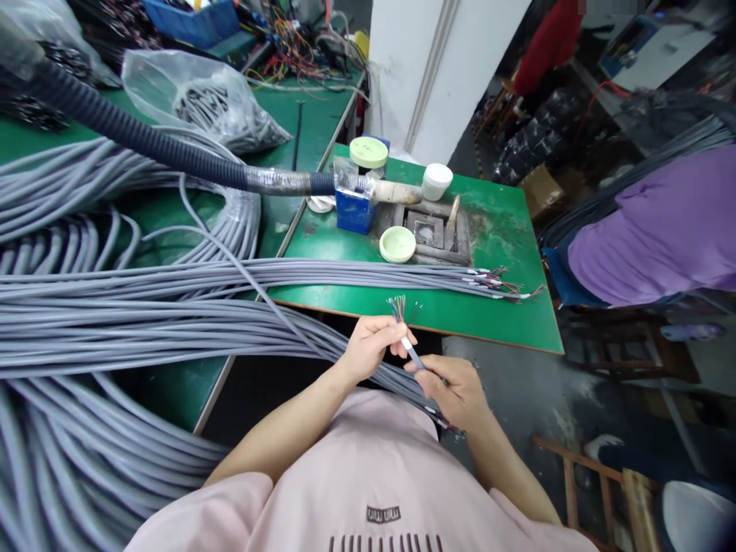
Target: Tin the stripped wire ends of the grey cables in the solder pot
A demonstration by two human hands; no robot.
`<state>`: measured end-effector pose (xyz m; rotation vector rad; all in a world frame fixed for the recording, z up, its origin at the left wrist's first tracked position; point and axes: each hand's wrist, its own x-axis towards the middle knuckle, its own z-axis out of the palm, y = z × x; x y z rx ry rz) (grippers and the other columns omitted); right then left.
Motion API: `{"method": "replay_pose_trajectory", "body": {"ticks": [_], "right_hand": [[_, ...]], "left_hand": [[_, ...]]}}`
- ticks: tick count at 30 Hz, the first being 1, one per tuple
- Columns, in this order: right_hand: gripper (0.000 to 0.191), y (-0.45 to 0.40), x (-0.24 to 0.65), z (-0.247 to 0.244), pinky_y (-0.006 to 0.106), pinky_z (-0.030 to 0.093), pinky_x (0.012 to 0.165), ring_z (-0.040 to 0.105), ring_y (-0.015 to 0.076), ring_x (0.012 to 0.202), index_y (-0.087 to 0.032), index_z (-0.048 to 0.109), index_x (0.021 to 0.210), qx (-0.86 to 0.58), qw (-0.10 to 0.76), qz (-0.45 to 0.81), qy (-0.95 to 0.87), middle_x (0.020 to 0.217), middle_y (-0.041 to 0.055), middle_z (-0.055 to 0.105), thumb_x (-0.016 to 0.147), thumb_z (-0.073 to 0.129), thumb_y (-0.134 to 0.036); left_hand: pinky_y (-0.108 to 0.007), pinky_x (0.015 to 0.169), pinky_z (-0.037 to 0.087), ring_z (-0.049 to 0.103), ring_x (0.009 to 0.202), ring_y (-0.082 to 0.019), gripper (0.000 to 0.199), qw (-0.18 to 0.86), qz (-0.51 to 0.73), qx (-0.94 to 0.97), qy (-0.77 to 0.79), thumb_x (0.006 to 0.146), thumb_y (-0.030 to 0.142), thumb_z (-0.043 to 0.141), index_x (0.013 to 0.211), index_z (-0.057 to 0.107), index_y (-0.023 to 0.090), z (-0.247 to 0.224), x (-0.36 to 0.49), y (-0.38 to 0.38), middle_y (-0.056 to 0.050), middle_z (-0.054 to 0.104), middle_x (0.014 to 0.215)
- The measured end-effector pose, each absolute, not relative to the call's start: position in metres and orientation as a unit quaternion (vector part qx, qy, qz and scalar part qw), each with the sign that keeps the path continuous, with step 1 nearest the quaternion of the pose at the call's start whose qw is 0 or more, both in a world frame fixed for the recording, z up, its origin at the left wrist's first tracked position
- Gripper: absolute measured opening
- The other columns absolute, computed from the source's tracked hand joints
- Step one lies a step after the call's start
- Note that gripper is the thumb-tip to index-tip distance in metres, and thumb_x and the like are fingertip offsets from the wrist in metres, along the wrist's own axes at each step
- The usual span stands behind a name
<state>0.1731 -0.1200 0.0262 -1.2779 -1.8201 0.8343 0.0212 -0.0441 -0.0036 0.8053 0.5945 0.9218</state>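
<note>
One grey cable (413, 356) is held between both hands in front of my chest, its end pointing up. My left hand (372, 345) pinches the white band just below the fanned, coloured wires (398, 308). Lower down, my right hand (451, 385) grips the grey jacket between thumb and fingers. Behind the hands, a bundle of grey cables (345, 272) lies across the green table, with stripped red and dark wire ends at the right. Another bundle (230, 326) runs below it and passes under my hands toward my lap.
A square solder pot (425, 231), a pale green dish (397, 244), a white jar (437, 181) and a blue box (353, 211) stand on the table (500, 222). A dark hose (172, 153) crosses the upper left. At the right is a person in purple (672, 222).
</note>
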Motion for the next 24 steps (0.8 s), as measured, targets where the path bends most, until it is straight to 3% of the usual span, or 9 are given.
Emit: {"method": "replay_pose_trajectory", "body": {"ticks": [7,24], "right_hand": [[0.025,-0.12,0.175,0.022,0.021,0.038,0.042,0.05,0.0096,0.041,-0.021,0.072,0.09,-0.512,0.371,0.404,-0.661,0.05,-0.0035,0.056,0.091,0.051,-0.035],[0.029,-0.115,0.18,0.006,0.022,0.039,0.048,0.049,0.0093,0.045,-0.019,0.072,0.09,-0.503,0.355,0.467,-0.635,0.05,-0.0031,0.054,0.093,0.048,-0.035]], "left_hand": [[-0.022,0.045,0.033,0.046,0.041,-0.007,0.036,0.756,0.438,0.388,0.292,0.07,0.047,0.072,0.062,0.07,0.012,-0.01,0.021,-0.046,-0.001,0.058,0.045],[-0.02,0.048,0.036,0.049,0.048,-0.008,0.042,0.727,0.463,0.405,0.303,0.074,0.046,0.07,0.05,0.058,0.014,-0.013,0.023,-0.046,0.0,0.055,0.045]]}}
